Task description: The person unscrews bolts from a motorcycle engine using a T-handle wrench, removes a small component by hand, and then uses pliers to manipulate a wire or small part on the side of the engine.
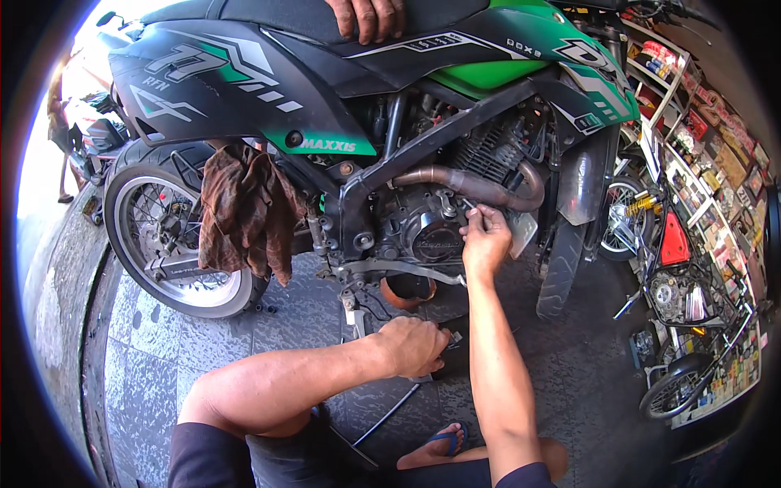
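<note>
A black and green motorcycle [390, 81] stands side-on in front of me. My right hand [488, 240] reaches up to its engine cover [435, 236], just below the bent exhaust pipe [472, 183]. Its fingers are pinched together at the cover's edge; whatever they hold is hidden. My left hand [415, 346] is curled closed, low in front of the engine and above the tiled floor. A dark thing with a small pale end shows past its fingers, too little to name. The kick lever [399, 268] runs between the hands and the engine's underside.
Another person's hand [370, 16] rests on the seat. A brown-stained rag [248, 211] hangs beside the rear wheel [183, 236]. Under the engine sits an orange-brown round container [407, 289]. At right, a partly stripped motorcycle [683, 293] stands by crowded shelves [663, 81]. A thin rod [386, 415] lies near my sandalled foot [435, 447].
</note>
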Available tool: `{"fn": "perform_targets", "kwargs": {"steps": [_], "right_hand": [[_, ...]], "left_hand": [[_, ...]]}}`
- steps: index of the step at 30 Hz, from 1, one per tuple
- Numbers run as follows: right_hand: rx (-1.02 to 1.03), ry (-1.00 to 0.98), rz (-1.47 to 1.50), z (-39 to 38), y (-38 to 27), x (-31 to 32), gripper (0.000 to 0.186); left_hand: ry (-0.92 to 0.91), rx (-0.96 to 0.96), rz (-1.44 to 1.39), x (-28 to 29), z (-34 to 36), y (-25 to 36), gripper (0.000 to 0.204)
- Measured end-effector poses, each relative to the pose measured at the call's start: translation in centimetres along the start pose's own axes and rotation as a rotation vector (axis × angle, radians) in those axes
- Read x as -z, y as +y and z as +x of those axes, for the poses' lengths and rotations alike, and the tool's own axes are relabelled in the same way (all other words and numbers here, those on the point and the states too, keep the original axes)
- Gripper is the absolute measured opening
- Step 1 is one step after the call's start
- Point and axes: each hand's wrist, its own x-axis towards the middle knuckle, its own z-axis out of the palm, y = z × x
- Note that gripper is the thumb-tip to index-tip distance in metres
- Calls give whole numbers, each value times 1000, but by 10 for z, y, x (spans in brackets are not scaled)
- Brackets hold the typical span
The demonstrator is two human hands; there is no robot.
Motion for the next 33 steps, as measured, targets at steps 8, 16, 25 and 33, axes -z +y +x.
{"fn": "perform_targets", "kwargs": {"steps": [8,16,25,33], "right_hand": [[12,-20,44,-13,7,10,16],[-54,106,273,-10,1,19,12],[-691,-57,604,4,-15,24,9],[-72,-64,-177,13,-1,-1,24]], "left_hand": [[17,-9,7,-3,-6,-11,49],[10,-32,-8,1,0,-2,48],[10,-22,1,0,-2,-3,47],[47,-48,4,-2,1,-1,47]]}}
